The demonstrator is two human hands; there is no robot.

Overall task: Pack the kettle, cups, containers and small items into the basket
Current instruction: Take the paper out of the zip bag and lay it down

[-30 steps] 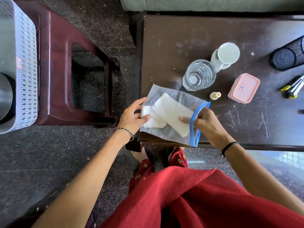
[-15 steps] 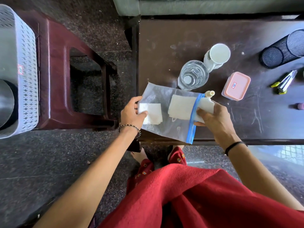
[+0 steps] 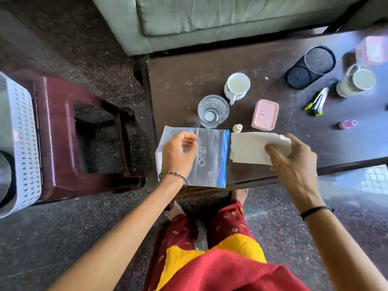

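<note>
A clear zip bag (image 3: 207, 158) with a blue seal lies flat at the near left corner of the dark table (image 3: 178, 85). My left hand (image 3: 178, 156) rests on the bag with curled fingers, pinning its left end. My right hand (image 3: 294, 162) grips a stack of white tissues (image 3: 249, 149), fully outside the bag's mouth. Behind them stand a glass (image 3: 213, 111), a white mug (image 3: 237, 87), a pink lidded container (image 3: 265, 114) and a tiny cream bottle (image 3: 237, 128). The white lattice basket (image 3: 23, 141) sits far left with a steel vessel (image 3: 4, 177) inside.
A maroon plastic stool (image 3: 60, 133) carries the basket. Farther right on the table are a black mesh holder (image 3: 310, 67) on its side, a second mug (image 3: 357, 82), a stapler-like tool (image 3: 317, 100), a small pink bottle (image 3: 347, 124) and a blurred pink box (image 3: 371, 51). A grey sofa (image 3: 210, 17) stands behind.
My right hand has drawn the white tissues out of the bag toward the right. The bag now lies flat under my left hand. The camera has tilted up and left.
</note>
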